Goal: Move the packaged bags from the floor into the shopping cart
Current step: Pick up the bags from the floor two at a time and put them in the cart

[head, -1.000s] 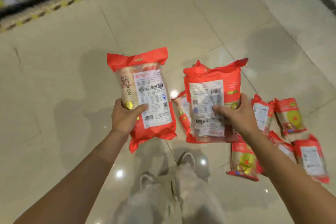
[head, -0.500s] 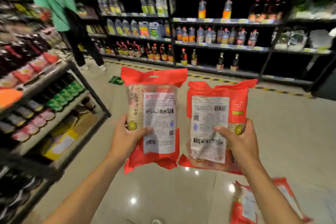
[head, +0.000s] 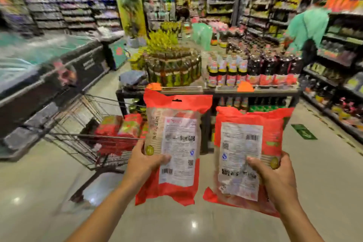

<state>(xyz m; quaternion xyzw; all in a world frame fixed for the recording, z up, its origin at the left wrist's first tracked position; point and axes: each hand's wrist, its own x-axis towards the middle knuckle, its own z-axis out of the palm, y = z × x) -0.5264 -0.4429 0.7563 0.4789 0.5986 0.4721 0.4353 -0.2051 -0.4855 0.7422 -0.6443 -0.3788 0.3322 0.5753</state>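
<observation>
I hold two red packaged bags upright in front of me, their white label sides facing me. My left hand (head: 142, 165) grips the left bag (head: 174, 143) at its lower left edge. My right hand (head: 275, 179) grips the right bag (head: 247, 149) at its lower right, with the thumb on the label. The wire shopping cart (head: 78, 124) stands to the left, a little ahead of the bags. Several red bags (head: 119, 127) lie inside it. The floor bags are out of view.
A display table (head: 216, 89) stacked with bottles stands straight ahead behind the bags. A long freezer case (head: 49, 76) runs along the left beside the cart. Shelving (head: 334, 65) lines the right aisle, where a person in a green top (head: 308, 29) stands.
My view has swung from the floor up and round to the cart and display table. Both hands keep the same hold on the two bags.
</observation>
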